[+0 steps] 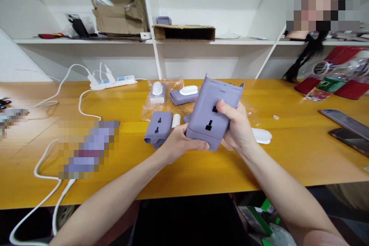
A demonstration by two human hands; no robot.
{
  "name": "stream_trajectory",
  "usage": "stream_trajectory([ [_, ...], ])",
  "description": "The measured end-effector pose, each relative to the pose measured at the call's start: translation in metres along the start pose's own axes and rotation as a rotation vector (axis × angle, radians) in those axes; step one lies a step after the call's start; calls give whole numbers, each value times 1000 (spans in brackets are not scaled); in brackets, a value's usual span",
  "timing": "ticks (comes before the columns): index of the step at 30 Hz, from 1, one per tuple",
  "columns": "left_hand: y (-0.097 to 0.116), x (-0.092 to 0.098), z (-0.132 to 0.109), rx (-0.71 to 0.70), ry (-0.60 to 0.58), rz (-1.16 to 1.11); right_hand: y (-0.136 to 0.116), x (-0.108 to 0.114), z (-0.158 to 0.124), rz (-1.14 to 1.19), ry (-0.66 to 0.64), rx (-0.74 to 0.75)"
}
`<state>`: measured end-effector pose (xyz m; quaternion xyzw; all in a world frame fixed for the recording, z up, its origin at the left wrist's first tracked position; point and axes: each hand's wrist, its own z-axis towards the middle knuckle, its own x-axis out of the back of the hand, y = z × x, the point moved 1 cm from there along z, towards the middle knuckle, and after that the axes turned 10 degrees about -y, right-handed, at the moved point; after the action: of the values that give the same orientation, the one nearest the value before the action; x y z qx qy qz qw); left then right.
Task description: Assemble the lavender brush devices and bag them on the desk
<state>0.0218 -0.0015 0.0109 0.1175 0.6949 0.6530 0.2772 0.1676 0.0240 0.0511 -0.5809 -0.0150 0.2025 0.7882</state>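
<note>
Between my left hand (181, 144) and my right hand (235, 125) is a lavender plastic socket-style casing (209, 113) with dark slot openings on its face. My left hand cups its lower edge, and my right fingers and thumb grip its side. Just beyond my left hand lie a smaller lavender casing (157, 128) and a white cylindrical part (176, 121). Farther back are a lavender box (181, 98) topped by a white oval piece and a clear plastic bag (157, 94) around a white item. A white oval part (262, 135) lies beside my right wrist.
These things lie on a wooden yellow-orange table (288, 161). A white power strip (113, 82) with white cables is at the back left. Two phones (346, 128) lie at the right, near a plastic water bottle (325, 84). White shelves (213, 41) hold cardboard boxes behind.
</note>
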Motion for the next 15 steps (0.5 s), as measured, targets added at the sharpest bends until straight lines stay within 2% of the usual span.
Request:
stream_trajectory([
  [6, -2, 3, -1, 36, -65, -40, 0, 0, -2, -62, -23, 30],
  [8, -4, 0, -1, 3, -37, -33, 0, -1, 0, -83, -4, 62],
  [12, -5, -2, 0, -70, 105, 7, -3, -7, 7, -121, 17, 95],
  [15, -7, 3, 2, -61, 97, -56, -5, -12, 13, -101, 18, 74],
])
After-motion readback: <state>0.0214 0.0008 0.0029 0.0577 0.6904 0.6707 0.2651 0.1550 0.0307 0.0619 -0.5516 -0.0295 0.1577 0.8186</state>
